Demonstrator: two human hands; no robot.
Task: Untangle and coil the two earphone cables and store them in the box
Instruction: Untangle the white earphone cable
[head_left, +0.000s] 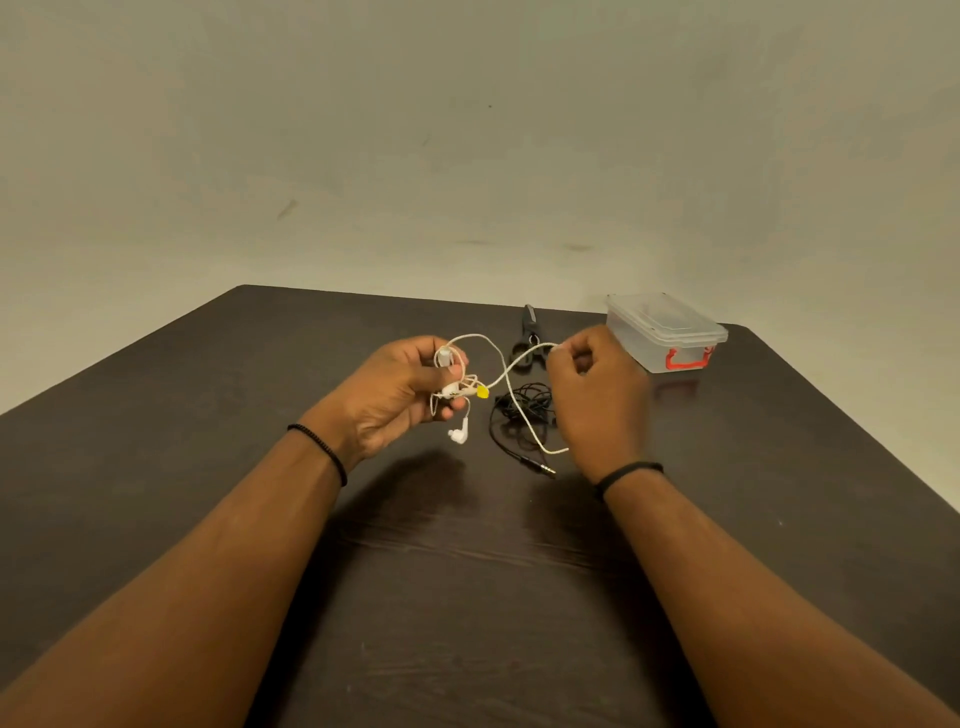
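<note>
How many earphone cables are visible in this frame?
2. The white cable is held up between the left hand and right hand; the black cable lies bunched on the table beneath.

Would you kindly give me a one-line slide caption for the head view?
Both hands work the white earphones; black earphones lie beside the closed box.

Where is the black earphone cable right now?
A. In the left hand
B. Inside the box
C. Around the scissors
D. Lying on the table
D: the black earphone cable lies in a loose heap on the table, between the left hand and the right hand, which hold only the white earphone cable; the box has its lid on.
</note>
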